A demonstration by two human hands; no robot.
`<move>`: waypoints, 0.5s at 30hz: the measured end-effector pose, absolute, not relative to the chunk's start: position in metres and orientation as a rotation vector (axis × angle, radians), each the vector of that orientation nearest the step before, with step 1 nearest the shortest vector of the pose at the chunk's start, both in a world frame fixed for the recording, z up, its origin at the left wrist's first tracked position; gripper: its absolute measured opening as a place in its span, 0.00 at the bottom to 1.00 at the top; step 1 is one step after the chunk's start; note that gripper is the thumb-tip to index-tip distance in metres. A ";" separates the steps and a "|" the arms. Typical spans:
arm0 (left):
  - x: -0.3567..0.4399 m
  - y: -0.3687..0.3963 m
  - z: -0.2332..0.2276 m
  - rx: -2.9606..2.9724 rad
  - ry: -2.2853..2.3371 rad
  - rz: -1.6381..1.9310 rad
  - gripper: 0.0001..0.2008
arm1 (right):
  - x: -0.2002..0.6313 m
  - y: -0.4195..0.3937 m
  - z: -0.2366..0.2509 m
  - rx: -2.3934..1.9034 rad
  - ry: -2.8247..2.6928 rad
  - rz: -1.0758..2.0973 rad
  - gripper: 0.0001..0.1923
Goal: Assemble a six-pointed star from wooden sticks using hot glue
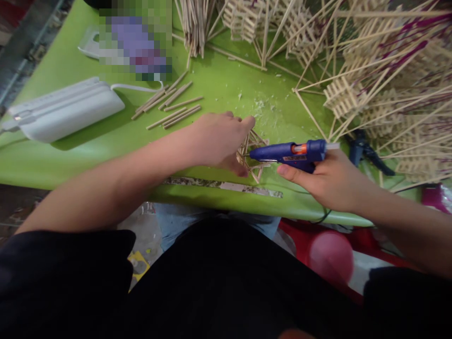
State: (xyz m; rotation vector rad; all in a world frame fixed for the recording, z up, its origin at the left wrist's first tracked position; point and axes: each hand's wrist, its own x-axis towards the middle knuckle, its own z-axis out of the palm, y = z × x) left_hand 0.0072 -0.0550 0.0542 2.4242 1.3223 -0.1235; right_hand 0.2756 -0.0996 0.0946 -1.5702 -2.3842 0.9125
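My right hand (330, 181) is wrapped round the handle of a blue hot glue gun (273, 152), which has a clear glue stick (332, 146) poking from its back end. The gun's nozzle points left at a small frame of thin wooden sticks (260, 175) on the green table. My left hand (226, 139) curves over that stick frame, thumb near the table and fingers at its far side. Its fingers seem to grip the frame, though the palm side is partly hidden. Several loose wooden sticks (175, 117) lie beyond my left forearm.
A white power strip (67, 110) lies on the green table (212, 75) at left. Stick structures (344, 96) crowd the right and back, near a bundle of sticks (196, 23). Dark pliers-like handles (369, 153) lie right of the gun. A pink round object (331, 258) is below the edge.
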 end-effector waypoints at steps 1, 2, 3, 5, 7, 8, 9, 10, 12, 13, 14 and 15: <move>0.007 -0.055 0.054 2.426 1.318 -0.126 0.55 | 0.275 -0.100 0.095 -1.581 -2.390 0.918 0.22; 0.007 -0.055 0.055 2.425 1.314 -0.132 0.56 | 0.275 -0.101 0.095 -1.590 -2.398 0.928 0.22; 0.008 -0.054 0.055 2.424 1.313 -0.140 0.55 | 0.275 -0.101 0.096 -1.595 -2.402 0.937 0.23; 0.008 -0.054 0.056 2.422 1.312 -0.153 0.55 | 0.274 -0.102 0.098 -1.604 -2.394 0.951 0.27; 0.008 -0.054 0.057 2.420 1.311 -0.150 0.54 | 0.274 -0.103 0.101 -1.601 -2.370 0.955 0.31; 0.007 -0.054 0.057 2.418 1.309 -0.140 0.54 | 0.274 -0.103 0.102 -1.605 -2.367 0.956 0.32; 0.007 -0.054 0.056 2.415 1.308 -0.129 0.54 | 0.274 -0.103 0.102 -1.602 -2.365 0.951 0.32; 0.007 -0.054 0.056 2.413 1.306 -0.122 0.54 | 0.275 -0.103 0.102 -1.592 -2.366 0.948 0.32; 0.006 -0.054 0.055 2.418 1.307 -0.119 0.53 | 0.278 -0.103 0.100 -1.575 -2.366 0.939 0.31; 0.006 -0.055 0.055 2.425 1.309 -0.122 0.52 | 0.279 -0.103 0.098 -1.572 -2.364 0.932 0.31; 0.006 -0.055 0.055 2.435 1.310 -0.126 0.52 | 0.281 -0.104 0.095 -1.577 -2.363 0.926 0.30; 0.006 -0.055 0.055 2.450 1.307 -0.126 0.51 | 0.283 -0.104 0.093 -1.587 -2.370 0.917 0.28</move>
